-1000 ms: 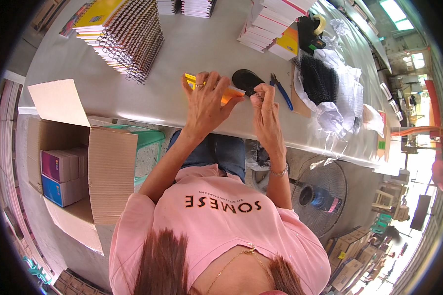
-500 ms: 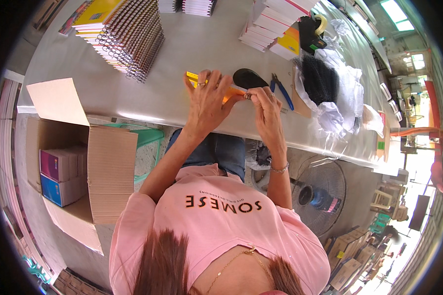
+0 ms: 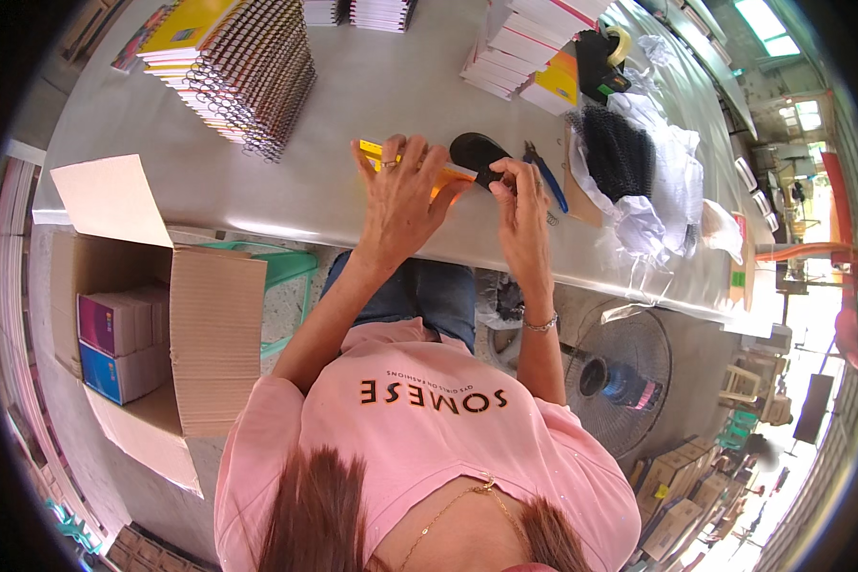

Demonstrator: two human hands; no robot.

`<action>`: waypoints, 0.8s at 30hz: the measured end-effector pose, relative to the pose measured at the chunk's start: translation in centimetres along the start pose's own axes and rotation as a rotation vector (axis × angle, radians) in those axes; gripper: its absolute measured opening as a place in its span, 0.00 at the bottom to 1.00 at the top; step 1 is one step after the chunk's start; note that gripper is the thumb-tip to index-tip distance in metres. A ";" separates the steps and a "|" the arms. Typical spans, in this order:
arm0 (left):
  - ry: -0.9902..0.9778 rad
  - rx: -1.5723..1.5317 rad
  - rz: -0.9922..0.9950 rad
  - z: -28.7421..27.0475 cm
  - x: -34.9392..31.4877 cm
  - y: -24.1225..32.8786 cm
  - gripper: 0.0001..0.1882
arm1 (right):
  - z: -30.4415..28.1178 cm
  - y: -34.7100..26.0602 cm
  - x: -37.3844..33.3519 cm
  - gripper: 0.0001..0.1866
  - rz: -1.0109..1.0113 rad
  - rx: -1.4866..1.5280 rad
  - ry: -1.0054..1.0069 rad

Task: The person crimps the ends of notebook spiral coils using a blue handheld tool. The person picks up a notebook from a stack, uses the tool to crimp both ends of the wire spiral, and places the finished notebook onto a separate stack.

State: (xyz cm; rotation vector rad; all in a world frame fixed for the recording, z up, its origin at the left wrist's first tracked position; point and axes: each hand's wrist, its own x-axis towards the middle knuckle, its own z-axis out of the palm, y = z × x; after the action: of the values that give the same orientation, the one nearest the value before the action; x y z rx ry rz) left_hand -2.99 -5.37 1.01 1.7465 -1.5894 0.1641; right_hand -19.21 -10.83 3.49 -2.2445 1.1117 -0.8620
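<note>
Grey tabletop (image 3: 381, 105), left hand (image 3: 397, 191) grasping the yellow-orange booklet (image 3: 453, 178) near the front edge, best pinned flat and square; right hand (image 3: 521, 200) curled just beside its right end, can't tell if holding anything, should work gently.

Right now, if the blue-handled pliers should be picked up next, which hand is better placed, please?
Probably the right hand: it is beside the blue-handled pliers, while the left hand is farther away and occupied with the yellow-orange item. Whether the right one holds something small, I cannot tell.
</note>
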 end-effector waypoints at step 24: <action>-0.084 0.031 -0.041 -0.5 -0.1 0.3 0.19 | 1.5 -0.3 -0.2 0.05 -0.062 0.019 0.060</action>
State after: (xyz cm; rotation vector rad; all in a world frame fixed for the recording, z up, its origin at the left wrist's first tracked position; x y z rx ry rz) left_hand -3.10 -4.97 1.49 1.8298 -1.6166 0.0968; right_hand -18.09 -10.25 2.60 -2.2613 1.0603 -0.9676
